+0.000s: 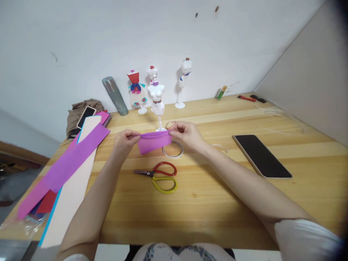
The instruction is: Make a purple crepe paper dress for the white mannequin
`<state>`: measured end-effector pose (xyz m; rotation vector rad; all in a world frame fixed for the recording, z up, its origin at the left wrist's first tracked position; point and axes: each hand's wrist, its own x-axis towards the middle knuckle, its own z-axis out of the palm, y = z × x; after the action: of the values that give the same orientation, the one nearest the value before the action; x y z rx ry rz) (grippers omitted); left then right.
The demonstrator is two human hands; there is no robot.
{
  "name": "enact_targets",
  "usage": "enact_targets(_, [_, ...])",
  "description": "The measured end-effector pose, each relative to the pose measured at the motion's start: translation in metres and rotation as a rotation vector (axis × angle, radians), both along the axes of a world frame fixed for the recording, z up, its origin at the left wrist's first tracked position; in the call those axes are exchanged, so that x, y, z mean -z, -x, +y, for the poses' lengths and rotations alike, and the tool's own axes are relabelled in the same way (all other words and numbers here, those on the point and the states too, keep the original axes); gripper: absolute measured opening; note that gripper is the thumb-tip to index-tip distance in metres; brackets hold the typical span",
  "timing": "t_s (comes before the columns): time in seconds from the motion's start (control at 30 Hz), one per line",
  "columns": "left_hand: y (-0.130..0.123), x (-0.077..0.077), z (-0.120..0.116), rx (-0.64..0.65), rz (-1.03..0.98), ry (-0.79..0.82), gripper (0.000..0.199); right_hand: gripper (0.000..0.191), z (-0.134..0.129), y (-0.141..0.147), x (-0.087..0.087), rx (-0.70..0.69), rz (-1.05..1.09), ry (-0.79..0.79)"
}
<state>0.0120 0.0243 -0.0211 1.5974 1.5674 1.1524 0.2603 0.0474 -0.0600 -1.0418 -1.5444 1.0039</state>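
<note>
A small rectangle of purple fabric (155,142) is stretched between my two hands above the table, its upper edge folded over. My left hand (125,142) pinches the upper left corner, and my right hand (185,133) pinches the upper right one. Just behind the fabric stands a white mini dress form (157,95) with purple and brown bands round it; the fabric comes close to its base. Below the fabric lie scissors (153,174) with one red and one yellow handle. A roll of tape (174,149) lies partly hidden under the fabric's right end.
Purple and pale sheets (78,156) cover the left side. Along the wall stand a bottle (115,96), a form in a red top (135,85) and another white form (185,78). A dark tablet (261,156) lies at right, a small green tube (222,92) farther back.
</note>
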Motion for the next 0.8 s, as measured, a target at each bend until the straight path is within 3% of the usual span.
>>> enact_targets(0.8, [0.013, -0.005, 0.006, 0.016, 0.000, 0.031, 0.012, 0.010, 0.000, 0.000, -0.001, -0.018, 0.078, 0.030])
